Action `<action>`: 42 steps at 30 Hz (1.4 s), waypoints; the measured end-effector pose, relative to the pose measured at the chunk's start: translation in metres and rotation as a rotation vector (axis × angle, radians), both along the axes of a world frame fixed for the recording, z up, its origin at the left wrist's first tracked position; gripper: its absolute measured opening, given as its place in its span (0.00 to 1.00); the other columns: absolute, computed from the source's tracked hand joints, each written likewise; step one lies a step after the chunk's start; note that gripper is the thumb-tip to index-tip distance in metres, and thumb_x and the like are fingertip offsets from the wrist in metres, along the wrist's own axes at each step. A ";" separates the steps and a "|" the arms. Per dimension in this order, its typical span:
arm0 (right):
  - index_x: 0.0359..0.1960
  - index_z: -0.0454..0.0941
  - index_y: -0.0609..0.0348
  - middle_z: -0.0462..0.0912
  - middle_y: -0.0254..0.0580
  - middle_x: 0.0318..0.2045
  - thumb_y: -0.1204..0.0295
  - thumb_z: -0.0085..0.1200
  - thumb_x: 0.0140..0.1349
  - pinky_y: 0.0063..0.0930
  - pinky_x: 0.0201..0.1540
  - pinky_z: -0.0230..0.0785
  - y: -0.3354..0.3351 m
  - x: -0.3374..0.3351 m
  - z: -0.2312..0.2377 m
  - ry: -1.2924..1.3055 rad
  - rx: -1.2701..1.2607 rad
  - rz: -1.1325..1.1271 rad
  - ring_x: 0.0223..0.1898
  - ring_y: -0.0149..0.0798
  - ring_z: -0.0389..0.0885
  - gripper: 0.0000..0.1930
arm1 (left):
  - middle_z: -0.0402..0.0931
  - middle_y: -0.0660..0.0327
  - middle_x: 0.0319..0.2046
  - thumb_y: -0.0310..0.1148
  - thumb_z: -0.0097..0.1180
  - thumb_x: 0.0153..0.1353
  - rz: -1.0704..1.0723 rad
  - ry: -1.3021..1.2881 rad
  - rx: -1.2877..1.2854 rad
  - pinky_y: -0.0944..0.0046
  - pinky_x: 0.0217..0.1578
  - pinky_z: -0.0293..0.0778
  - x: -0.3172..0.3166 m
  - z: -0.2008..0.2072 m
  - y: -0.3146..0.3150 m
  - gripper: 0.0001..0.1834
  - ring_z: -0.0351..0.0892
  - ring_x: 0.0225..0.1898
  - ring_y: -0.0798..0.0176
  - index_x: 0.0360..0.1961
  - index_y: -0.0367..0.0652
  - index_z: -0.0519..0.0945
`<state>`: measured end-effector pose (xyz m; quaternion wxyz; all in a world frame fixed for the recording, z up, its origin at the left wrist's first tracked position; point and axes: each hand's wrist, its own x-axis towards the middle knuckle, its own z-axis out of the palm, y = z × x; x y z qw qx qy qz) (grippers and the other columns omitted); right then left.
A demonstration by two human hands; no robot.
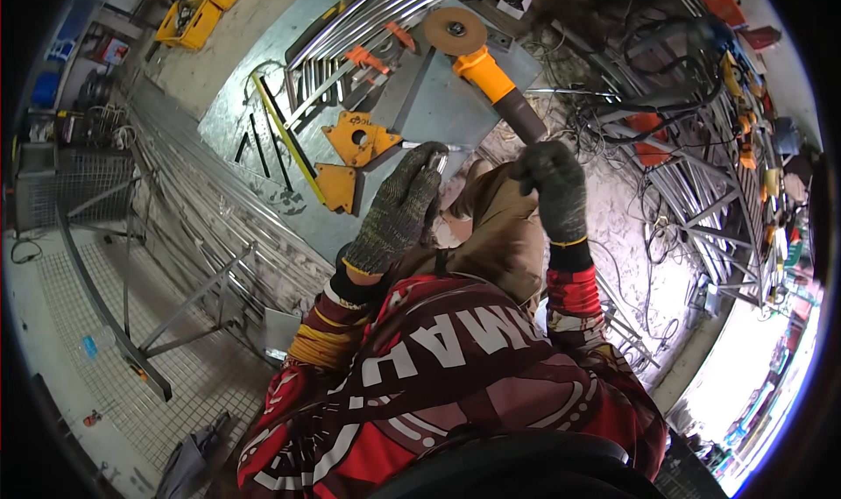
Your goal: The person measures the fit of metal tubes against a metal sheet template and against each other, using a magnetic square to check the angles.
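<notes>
Both of my hands wear dark knitted gloves. My left hand (399, 208) is closed over the table's near edge, with a small shiny metal piece (441, 160) at its fingertips; its kind is unclear. My right hand (559, 184) is curled, slightly blurred, close by the rear end of an angle grinder (491, 77). What its fingers hold, if anything, is hidden. The grinder has an orange body, a dark handle and a broad brown disc, which points away from me over the table. Left of it on the metal table (307, 210) lie two orange magnetic welding squares (372, 140).
Metal tubes (368, 17) and orange-handled clamps (363, 58) cover the table's far part. A yellow straight bar (285, 135) lies at left. Cables and steel stock (692, 192) crowd the right. Long bars (210, 192) lie at left, near a metal frame (131, 350). Yellow crates (188, 23) stand far left.
</notes>
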<state>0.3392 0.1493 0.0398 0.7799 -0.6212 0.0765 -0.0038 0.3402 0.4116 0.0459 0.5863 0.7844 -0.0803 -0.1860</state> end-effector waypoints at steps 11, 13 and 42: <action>0.65 0.66 0.64 0.78 0.37 0.49 0.72 0.56 0.71 0.27 0.53 0.71 0.107 -0.017 0.000 0.144 0.215 0.594 0.49 0.30 0.75 0.23 | 0.63 0.71 0.20 0.38 0.45 0.78 0.351 -0.008 -0.648 0.73 0.20 0.59 0.024 0.027 -0.005 0.18 0.62 0.19 0.78 0.62 0.42 0.71; 0.68 0.62 0.63 0.77 0.36 0.50 0.72 0.56 0.71 0.27 0.54 0.70 0.111 -0.010 0.002 0.236 0.331 0.587 0.50 0.30 0.74 0.27 | 0.67 0.70 0.22 0.36 0.47 0.77 0.365 -0.009 -0.701 0.73 0.21 0.62 0.031 0.036 -0.002 0.18 0.65 0.20 0.77 0.63 0.41 0.70; 0.64 0.73 0.67 0.81 0.56 0.57 0.79 0.56 0.68 0.34 0.60 0.72 0.056 -0.047 0.027 -0.170 -0.746 0.374 0.59 0.47 0.80 0.22 | 0.82 0.59 0.41 0.23 0.63 0.63 0.271 -0.412 -0.230 0.69 0.40 0.77 0.014 0.009 0.020 0.17 0.82 0.39 0.67 0.54 0.37 0.83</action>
